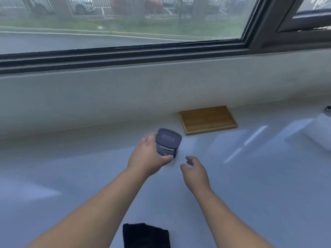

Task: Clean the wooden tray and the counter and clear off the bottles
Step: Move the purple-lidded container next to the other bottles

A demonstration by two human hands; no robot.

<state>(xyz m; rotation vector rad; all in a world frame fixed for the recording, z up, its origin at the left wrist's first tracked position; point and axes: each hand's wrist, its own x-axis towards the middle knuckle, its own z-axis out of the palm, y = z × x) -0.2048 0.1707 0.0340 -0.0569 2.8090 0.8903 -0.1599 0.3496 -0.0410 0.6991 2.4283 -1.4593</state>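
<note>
My left hand (149, 154) is wrapped around a small clear container with a dark grey lid (168, 140), which stands on or just above the pale counter (250, 185). Just to the right of it, my right hand (196, 170) hovers with its fingers spread and nothing in it. A shallow wooden tray (207, 119) with nothing on it lies flat against the back wall, up and to the right of the container. A dark folded cloth (146, 235) rests on the counter near the front edge, between my forearms.
A low white wall (125, 97) runs along the back of the counter under a wide window (125, 24). At the far right is a white sink basin (320, 129) with a metal fitting (328, 110) at the frame's edge.
</note>
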